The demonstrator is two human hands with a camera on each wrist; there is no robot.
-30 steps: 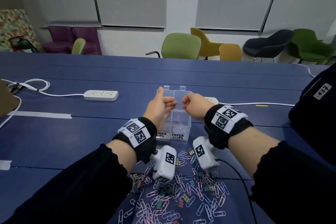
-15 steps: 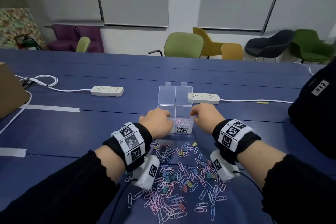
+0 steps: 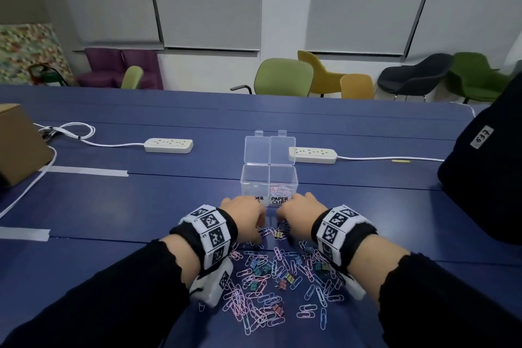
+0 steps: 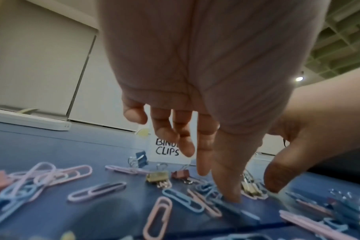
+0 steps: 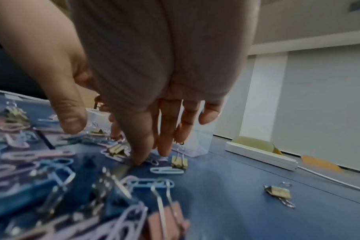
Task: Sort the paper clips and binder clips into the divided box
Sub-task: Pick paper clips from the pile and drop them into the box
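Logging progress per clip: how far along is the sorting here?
Early. Done: some paper clips lie in the box on its PAPER CLIPS side; the binder side looks empty. In hand: nothing yet; the left hand and right hand reach into the pile, fingers touching clips. Left: nearly the whole pile.

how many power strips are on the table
2. One power strip lies to the left of the box; the other sits just right of its open lid.
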